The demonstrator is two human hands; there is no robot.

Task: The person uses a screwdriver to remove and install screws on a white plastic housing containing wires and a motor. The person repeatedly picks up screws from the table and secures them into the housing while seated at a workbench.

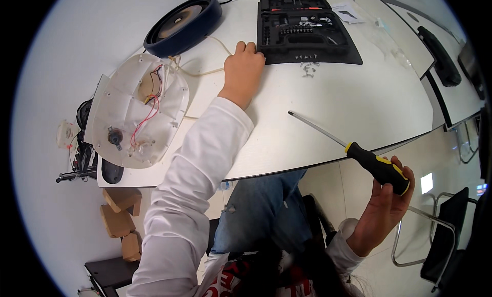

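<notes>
My left hand point(242, 74) has curled fingers against the lower left corner of the open black tool case point(307, 48), near a pale cable point(197, 74); what they hold, if anything, is hidden. In my right hand point(382, 210) is a black-and-yellow screwdriver point(376, 166), gripped by its handle, its shaft pointing up-left over the white table point(266, 148). Small metal screws point(309, 70) lie just below the case. Left of my left arm, an opened white plastic housing point(133, 117) shows red wires and small fitted parts inside.
A dark blue round base point(182, 25) sits at the back left. A paper point(347, 14) lies beside the case, and a black elongated object point(438, 56) at the right. Cardboard boxes point(115, 220) are on the floor at left, a chair point(438, 240) at lower right.
</notes>
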